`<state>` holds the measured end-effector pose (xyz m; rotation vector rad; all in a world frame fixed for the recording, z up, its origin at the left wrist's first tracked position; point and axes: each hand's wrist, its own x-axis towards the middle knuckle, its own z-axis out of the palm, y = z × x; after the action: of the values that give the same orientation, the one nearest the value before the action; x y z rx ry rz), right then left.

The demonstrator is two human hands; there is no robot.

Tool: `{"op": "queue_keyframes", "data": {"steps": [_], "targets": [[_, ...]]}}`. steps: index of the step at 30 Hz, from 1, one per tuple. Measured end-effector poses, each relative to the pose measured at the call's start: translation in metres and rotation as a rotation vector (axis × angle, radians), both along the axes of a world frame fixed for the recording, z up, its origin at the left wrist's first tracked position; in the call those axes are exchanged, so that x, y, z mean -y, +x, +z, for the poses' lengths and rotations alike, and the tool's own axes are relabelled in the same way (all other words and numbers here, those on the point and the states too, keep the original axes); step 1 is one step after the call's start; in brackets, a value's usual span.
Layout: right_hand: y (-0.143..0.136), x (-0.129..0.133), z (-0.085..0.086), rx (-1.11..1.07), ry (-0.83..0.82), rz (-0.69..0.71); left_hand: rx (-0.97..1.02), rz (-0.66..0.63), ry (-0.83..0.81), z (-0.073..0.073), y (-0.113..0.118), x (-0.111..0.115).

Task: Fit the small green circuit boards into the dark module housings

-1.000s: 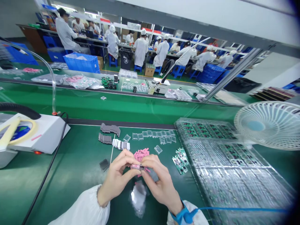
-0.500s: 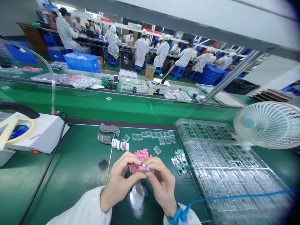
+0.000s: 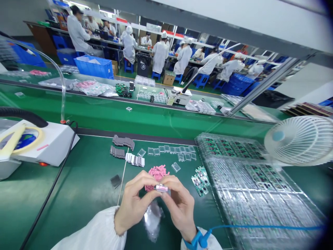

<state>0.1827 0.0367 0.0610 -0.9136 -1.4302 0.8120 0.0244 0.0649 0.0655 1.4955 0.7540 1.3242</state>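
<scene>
A small clear case with a pink strip point(image 3: 161, 188) is pinched between my two hands near the middle of the bench. My left hand point(image 3: 137, 199) grips its left end, and my right hand point(image 3: 179, 203) grips its right end and wears a blue wrist strap. Just behind the fingers lies a pile of pink strips point(image 3: 159, 171), partly covered by them. A crumpled clear bag point(image 3: 153, 222) lies below the hands. Clear cases point(image 3: 171, 150) form rows farther back, with one loose case point(image 3: 176, 167) nearer.
Dark strips point(image 3: 123, 142) and white pieces point(image 3: 135, 160) lie back left. Green circuit boards point(image 3: 200, 181) sit beside stacked clear trays point(image 3: 234, 180) on the right. A fan point(image 3: 299, 140) stands behind. At the left are a white machine point(image 3: 56, 144) and black cable. People work beyond.
The view has shifted slightly, so the background sits a little farther right. Both hands still hold the small case, which is tilted a little differently.
</scene>
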Motion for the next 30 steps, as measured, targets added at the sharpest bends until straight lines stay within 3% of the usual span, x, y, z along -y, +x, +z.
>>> {"op": "queue_keyframes", "data": {"steps": [5,9,16,25,30], "targets": [[0.011,-0.004,0.004,0.050,-0.087,0.086,-0.135,0.002,0.084,0.001,-0.007,-0.004],[0.016,-0.004,0.007,0.097,-0.111,0.085,-0.270,-0.081,0.138,0.001,-0.010,-0.002],[0.013,0.001,0.006,0.141,-0.104,0.074,-0.242,-0.115,0.043,-0.008,-0.010,0.003],[0.020,0.007,0.023,0.552,0.015,0.136,-0.283,-0.224,0.150,-0.007,-0.017,0.003],[0.013,0.012,0.013,0.549,0.134,0.064,-0.275,-0.217,0.199,-0.010,-0.016,0.001]]}}
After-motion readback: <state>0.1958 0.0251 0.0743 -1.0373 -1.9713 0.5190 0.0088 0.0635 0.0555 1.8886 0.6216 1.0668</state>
